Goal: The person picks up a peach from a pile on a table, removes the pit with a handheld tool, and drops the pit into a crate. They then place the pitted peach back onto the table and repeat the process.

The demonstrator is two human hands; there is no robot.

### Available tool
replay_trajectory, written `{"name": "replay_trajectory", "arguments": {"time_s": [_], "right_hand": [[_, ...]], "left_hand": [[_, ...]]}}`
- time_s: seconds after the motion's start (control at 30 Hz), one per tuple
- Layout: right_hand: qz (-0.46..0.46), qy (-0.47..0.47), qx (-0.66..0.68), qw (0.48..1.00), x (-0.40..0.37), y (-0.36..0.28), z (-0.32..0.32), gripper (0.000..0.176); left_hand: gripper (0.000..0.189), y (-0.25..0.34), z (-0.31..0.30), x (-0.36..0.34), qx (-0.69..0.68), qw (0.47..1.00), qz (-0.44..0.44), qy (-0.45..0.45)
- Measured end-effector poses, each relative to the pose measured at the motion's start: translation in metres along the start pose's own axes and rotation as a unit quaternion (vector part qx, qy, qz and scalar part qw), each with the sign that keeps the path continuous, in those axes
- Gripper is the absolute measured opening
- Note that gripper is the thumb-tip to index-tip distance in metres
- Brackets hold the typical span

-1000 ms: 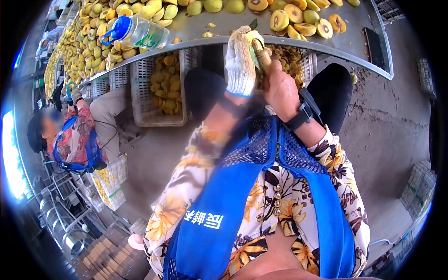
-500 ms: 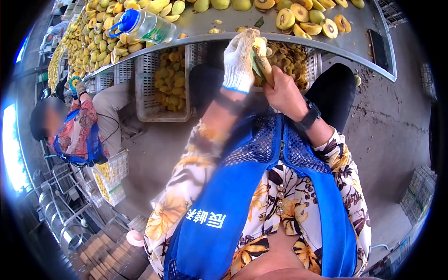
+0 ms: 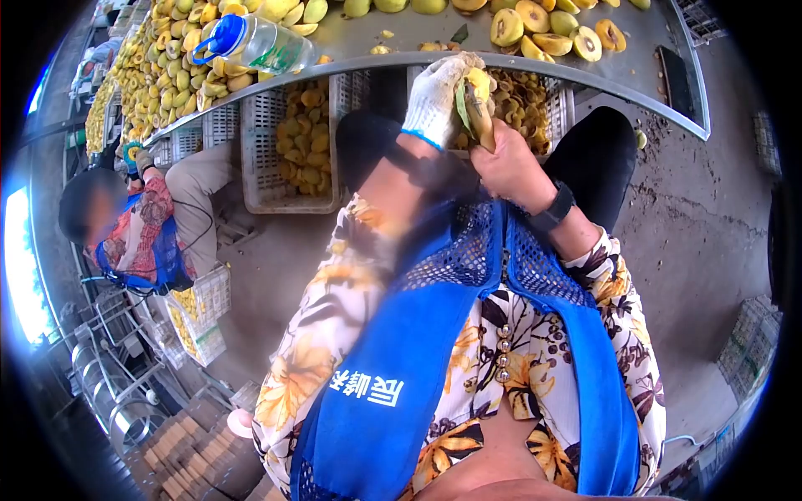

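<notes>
My left hand [image 3: 436,93], in a white knitted glove, is closed round a yellow fruit [image 3: 479,82], probably a peach, just below the table edge. A green leaf [image 3: 461,107] shows beside it. My bare right hand [image 3: 514,164] grips the light-coloured handle of a slim hand tool [image 3: 481,125]. The tool reaches up to the fruit; its working end is hidden by the fruit and glove. Beneath my hands, a crate holds many cut fruit pieces [image 3: 518,100].
Halved fruit [image 3: 551,43] lies on the metal table [image 3: 401,65], with a big heap [image 3: 167,79] at left. A blue-capped bottle [image 3: 276,46] lies by the rim. Another crate [image 3: 292,204] of fruit stands below. A co-worker [image 3: 138,234] sits at left.
Both hands stay together at the fruit. The tool and my right hand have tilted slightly, and the leaf beside the fruit shows more clearly.
</notes>
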State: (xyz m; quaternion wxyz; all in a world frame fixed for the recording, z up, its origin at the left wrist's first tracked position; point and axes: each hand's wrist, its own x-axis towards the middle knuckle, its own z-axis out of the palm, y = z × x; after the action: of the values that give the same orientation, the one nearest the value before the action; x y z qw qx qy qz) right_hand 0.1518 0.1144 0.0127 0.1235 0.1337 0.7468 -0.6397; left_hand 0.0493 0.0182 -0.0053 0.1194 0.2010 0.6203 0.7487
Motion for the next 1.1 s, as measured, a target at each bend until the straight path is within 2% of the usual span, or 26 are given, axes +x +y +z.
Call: {"name": "replay_trajectory", "arguments": {"time_s": [0.07,0.17,0.2,0.37,0.4,0.47,0.53,0.6,0.67,0.73,0.83,0.87,0.9,0.97,1.0,1.07,1.1], "right_hand": [[0.006,-0.02,0.044,0.999,-0.002,-0.005,-0.001,0.018],[0.024,-0.038,0.085,0.995,-0.004,-0.01,0.0,0.018],[0.032,-0.042,0.094,0.994,-0.004,-0.01,0.0,0.018],[-0.073,0.003,0.051,0.996,-0.001,0.002,0.005,0.017],[-0.061,-0.007,0.059,0.996,0.0,0.003,0.005,0.017],[-0.005,-0.043,0.086,0.995,0.002,0.003,0.001,0.019],[0.058,-0.085,0.133,0.986,0.0,0.0,-0.001,0.017],[0.094,-0.119,0.188,0.97,-0.004,-0.005,0.0,0.012],[0.085,-0.133,0.208,0.965,-0.006,-0.006,0.0,0.012],[0.089,-0.151,0.228,0.958,-0.006,-0.008,-0.003,0.011],[0.116,-0.194,0.296,0.928,-0.004,-0.004,-0.009,0.011],[0.126,-0.215,0.34,0.907,-0.001,0.004,-0.01,0.011],[0.135,-0.235,0.382,0.884,0.001,0.01,-0.011,0.011],[0.104,-0.255,0.428,0.861,0.004,0.016,-0.012,0.012],[0.089,-0.267,0.449,0.848,0.005,0.018,-0.013,0.012],[0.045,-0.24,0.423,0.873,0.005,0.025,-0.019,0.012],[0.024,-0.226,0.411,0.883,0.003,0.027,-0.021,0.012]], "left_hand": [[0.014,0.011,0.012,0.001,-0.123,0.971,-0.182,0.097],[0.011,0.013,0.019,-0.002,-0.092,0.976,-0.145,0.13],[0.014,0.007,0.014,-0.002,-0.083,0.984,-0.126,0.092],[0.023,-0.012,-0.005,0.0,-0.046,0.995,-0.066,-0.062],[0.023,-0.007,-0.004,-0.001,-0.039,0.996,-0.065,-0.053],[0.024,0.008,-0.001,0.001,-0.197,0.954,-0.226,-0.005],[0.024,-0.005,-0.008,0.0,-0.121,0.983,-0.122,-0.057],[0.023,-0.009,-0.01,-0.003,-0.344,0.915,-0.196,-0.082],[0.027,-0.003,-0.008,-0.004,-0.239,0.955,-0.148,-0.097],[0.024,0.007,-0.005,0.001,-0.254,0.942,-0.203,-0.079],[0.025,0.002,-0.002,0.006,-0.032,0.983,-0.182,-0.014],[0.026,0.003,-0.003,0.006,0.006,0.986,-0.165,-0.025],[0.026,0.003,-0.002,0.005,-0.117,0.973,-0.197,-0.011],[0.027,0.002,0.003,0.008,-0.355,0.901,-0.248,0.014],[0.029,-0.001,0.003,0.011,-0.343,0.914,-0.214,0.042],[0.033,-0.016,-0.006,0.018,-0.317,0.932,-0.141,0.102],[0.035,-0.003,-0.006,0.02,-0.322,0.918,-0.167,0.159]]}}
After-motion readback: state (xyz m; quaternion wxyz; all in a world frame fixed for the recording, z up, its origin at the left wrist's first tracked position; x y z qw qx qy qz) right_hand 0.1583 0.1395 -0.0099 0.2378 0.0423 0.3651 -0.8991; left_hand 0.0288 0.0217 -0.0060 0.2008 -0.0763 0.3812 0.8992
